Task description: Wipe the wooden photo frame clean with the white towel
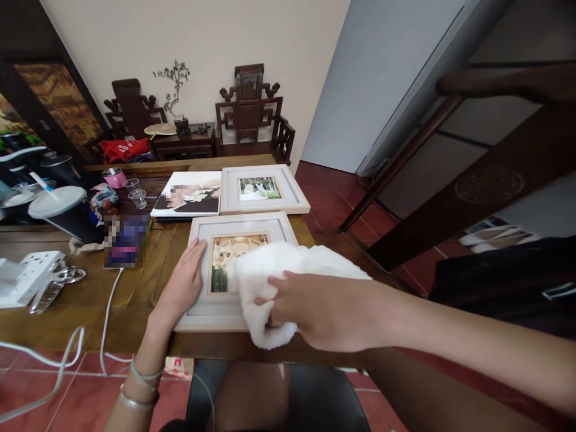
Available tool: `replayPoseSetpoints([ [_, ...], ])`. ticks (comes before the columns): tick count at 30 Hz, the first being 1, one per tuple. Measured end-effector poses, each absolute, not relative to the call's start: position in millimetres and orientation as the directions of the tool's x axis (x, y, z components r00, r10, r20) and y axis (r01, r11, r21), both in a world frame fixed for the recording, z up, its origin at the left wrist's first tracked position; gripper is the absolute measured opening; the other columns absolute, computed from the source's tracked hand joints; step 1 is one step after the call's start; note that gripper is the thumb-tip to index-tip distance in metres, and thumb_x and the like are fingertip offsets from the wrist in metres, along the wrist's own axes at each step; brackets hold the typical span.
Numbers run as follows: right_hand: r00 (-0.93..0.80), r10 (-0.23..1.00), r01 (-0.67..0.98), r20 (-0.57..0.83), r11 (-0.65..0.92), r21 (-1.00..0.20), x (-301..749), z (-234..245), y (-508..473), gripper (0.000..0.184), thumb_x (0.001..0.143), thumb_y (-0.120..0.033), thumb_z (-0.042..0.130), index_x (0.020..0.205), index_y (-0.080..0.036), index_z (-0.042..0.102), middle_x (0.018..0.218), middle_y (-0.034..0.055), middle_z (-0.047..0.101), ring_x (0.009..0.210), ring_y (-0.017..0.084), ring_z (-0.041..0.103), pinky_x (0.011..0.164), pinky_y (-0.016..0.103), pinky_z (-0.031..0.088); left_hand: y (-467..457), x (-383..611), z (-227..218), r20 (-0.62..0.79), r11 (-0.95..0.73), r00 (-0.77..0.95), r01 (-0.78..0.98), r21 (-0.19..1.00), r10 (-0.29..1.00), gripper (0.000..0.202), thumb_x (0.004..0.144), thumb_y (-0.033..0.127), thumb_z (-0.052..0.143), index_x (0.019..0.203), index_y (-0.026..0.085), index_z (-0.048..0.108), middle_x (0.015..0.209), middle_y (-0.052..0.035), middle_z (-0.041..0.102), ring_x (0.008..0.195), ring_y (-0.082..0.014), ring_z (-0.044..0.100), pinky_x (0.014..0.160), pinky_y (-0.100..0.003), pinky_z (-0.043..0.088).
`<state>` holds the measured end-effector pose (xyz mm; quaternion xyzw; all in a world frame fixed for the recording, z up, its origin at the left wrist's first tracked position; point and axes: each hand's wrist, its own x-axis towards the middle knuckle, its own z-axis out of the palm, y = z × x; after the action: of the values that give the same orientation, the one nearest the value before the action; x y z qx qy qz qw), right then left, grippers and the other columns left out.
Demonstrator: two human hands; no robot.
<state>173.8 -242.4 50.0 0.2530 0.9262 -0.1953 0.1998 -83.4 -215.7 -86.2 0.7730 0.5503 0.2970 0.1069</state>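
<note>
A white picture frame (202, 228) with a photo lies flat at the near edge of the wooden table (135, 300). My left hand (182, 282) rests flat and open on its left border. A fluffy white cloth (274, 270) is gripped by my right hand (310, 312), which presses it onto the frame's right side and covers part of the glass.
Behind lie a second white frame (263, 189) and a frameless photo print (189, 193). To the left are a phone (126, 241) on a white cable, a white power strip (27, 276), a dark lidded cup (63, 210) and small plastic cups (135, 192). Carved chairs stand at the back wall.
</note>
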Motion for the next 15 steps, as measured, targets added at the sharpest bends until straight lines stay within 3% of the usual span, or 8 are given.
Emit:
replayPoseSetpoints([
  [2, -0.788, 0.379, 0.534, -0.485, 0.812, -0.235, 170.0, 50.2, -243.2, 0.031, 0.068, 0.003, 0.05, 0.075, -0.019, 0.07, 0.086, 0.0067, 0.071, 0.091, 0.025, 0.063, 0.08, 0.037, 0.046, -215.5, -83.2, -87.6, 0.347, -0.375, 0.219, 0.787, 0.49, 0.912, 0.049, 0.094, 0.019, 0.032, 0.141, 0.009, 0.045, 0.149, -0.0194, 0.043, 0.143, -0.0242, 0.033, 0.119, -0.048, 0.025],
  [5, -0.843, 0.322, 0.444, -0.431, 0.869, -0.217, 152.5, 39.3, -248.2, 0.033, 0.072, 0.001, 0.05, 0.087, -0.017, 0.073, 0.118, 0.0094, 0.069, 0.103, 0.027, 0.062, 0.093, 0.041, 0.044, -215.9, -83.5, -87.2, 0.346, -0.369, 0.213, 0.789, 0.49, 0.914, 0.05, 0.094, 0.019, 0.031, 0.141, 0.008, 0.045, 0.15, -0.0193, 0.042, 0.144, -0.0232, 0.032, 0.12, -0.046, 0.024],
  [7, -0.883, 0.303, 0.399, -0.359, 0.886, -0.236, 140.6, 29.7, -251.9, 0.038, 0.076, -0.002, 0.05, 0.104, -0.015, 0.072, 0.143, 0.0101, 0.053, 0.121, 0.034, 0.054, 0.105, 0.048, 0.037, -216.3, -84.2, -85.9, 0.322, -0.357, 0.214, 0.79, 0.498, 0.922, 0.051, 0.094, 0.02, 0.032, 0.142, 0.007, 0.044, 0.151, -0.0197, 0.041, 0.144, -0.0234, 0.031, 0.119, -0.046, 0.024],
  [9, -0.902, 0.306, 0.389, -0.304, 0.881, -0.268, 134.4, 23.6, -254.5, 0.046, 0.078, -0.004, 0.051, 0.12, -0.014, 0.068, 0.154, 0.0091, 0.039, 0.136, 0.041, 0.038, 0.11, 0.055, 0.031, -216.6, -85.2, -84.4, 0.29, -0.342, 0.217, 0.789, 0.51, 0.932, 0.052, 0.093, 0.021, 0.035, 0.143, 0.009, 0.043, 0.152, -0.019, 0.039, 0.145, -0.0243, 0.03, 0.119, -0.047, 0.026],
  [12, -0.882, 0.338, 0.434, -0.329, 0.853, -0.288, 142.2, 26.7, -256.3, 0.052, 0.074, -0.001, 0.054, 0.123, -0.013, 0.066, 0.155, 0.0081, 0.035, 0.142, 0.043, 0.025, 0.111, 0.059, 0.03, -216.2, -86.5, -82.9, 0.292, -0.349, 0.223, 0.787, 0.509, 0.93, 0.052, 0.093, 0.021, 0.036, 0.143, 0.011, 0.043, 0.153, -0.0177, 0.038, 0.144, -0.0247, 0.032, 0.118, -0.048, 0.026],
  [15, -0.8, 0.398, 0.54, -0.449, 0.805, -0.247, 169.2, 36.7, -256.9, 0.044, 0.07, 0.002, 0.055, 0.106, -0.014, 0.074, 0.142, 0.0106, 0.054, 0.132, 0.04, 0.044, 0.106, 0.055, 0.039, -215.2, -86.6, -81.9, 0.321, -0.38, 0.244, 0.788, 0.485, 0.915, 0.05, 0.094, 0.019, 0.032, 0.142, 0.01, 0.045, 0.151, -0.0177, 0.042, 0.143, -0.0242, 0.035, 0.119, -0.047, 0.026],
])
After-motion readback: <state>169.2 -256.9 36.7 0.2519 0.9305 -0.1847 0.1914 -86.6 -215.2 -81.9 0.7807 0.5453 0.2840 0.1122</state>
